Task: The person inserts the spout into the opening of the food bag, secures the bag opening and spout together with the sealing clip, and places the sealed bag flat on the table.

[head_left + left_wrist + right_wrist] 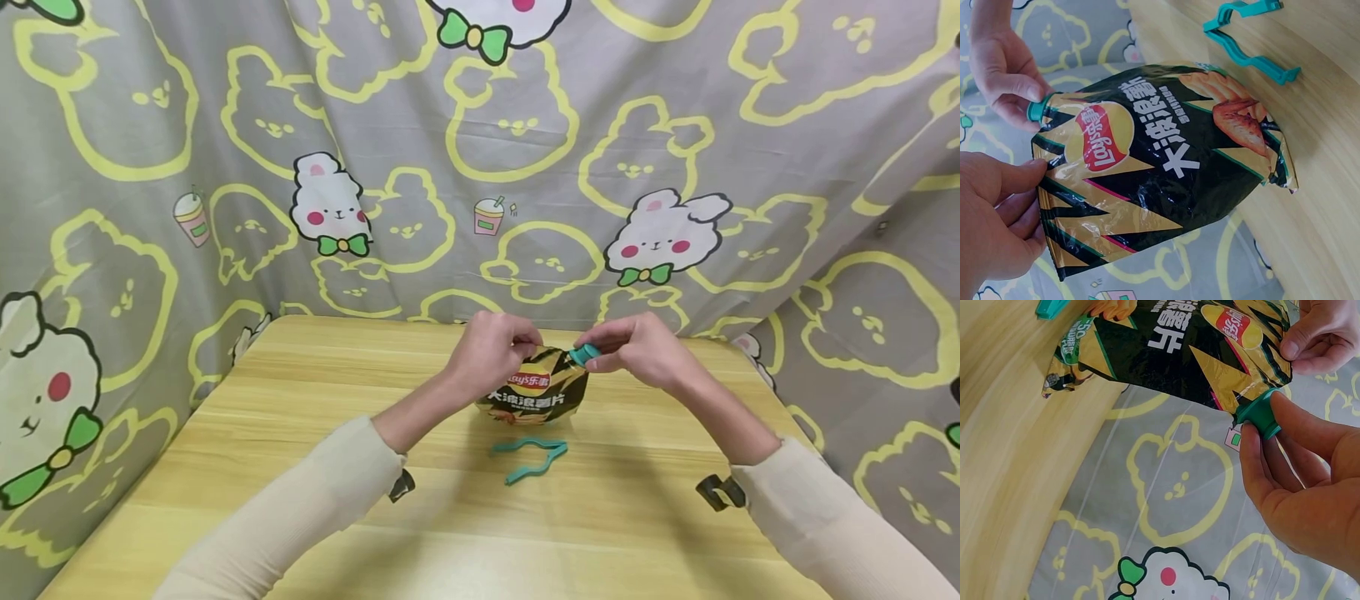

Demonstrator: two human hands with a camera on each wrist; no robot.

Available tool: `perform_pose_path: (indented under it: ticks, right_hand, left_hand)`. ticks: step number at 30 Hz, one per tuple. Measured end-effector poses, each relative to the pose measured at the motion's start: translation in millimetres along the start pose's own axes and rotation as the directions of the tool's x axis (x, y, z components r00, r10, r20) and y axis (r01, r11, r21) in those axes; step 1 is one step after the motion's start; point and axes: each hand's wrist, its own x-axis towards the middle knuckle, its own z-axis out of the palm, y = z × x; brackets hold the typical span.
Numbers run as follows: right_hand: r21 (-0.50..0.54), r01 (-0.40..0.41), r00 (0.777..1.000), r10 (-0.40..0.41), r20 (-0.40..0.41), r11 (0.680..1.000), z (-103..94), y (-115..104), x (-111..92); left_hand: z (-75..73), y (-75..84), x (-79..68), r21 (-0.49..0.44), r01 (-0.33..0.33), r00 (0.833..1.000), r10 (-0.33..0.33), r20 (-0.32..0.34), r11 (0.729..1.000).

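Observation:
A black and gold bag of Lay's potato chips (543,392) stands on the table, its sealed top edge upward. My left hand (491,350) pinches that top edge between thumb and fingers, clearly seen in the left wrist view. At the bag's other top corner my right hand (645,350) holds a small teal spout cap (1261,414) between thumb and fingers, with the corner of the bag at its mouth. In front of the bag lies a teal bag clip (536,458), its two arms spread apart.
The wooden table (300,433) reaches back to a grey curtain (420,142) printed with yellow and white cartoon animals. More of this cloth hangs at the left and right sides. Dark wrist straps show at both sleeves.

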Motion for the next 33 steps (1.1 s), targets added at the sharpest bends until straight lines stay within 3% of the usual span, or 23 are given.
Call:
perform_pose_path:
  ticks: [33]
  right_hand:
    - [-0.032,-0.007,1.000,0.007,-0.009,0.999,-1.3,-2.0,3.3]
  left_hand:
    - [-4.3,-1.5,1.3,-0.008,0.018,1.000,-0.018,0.010,1.000]
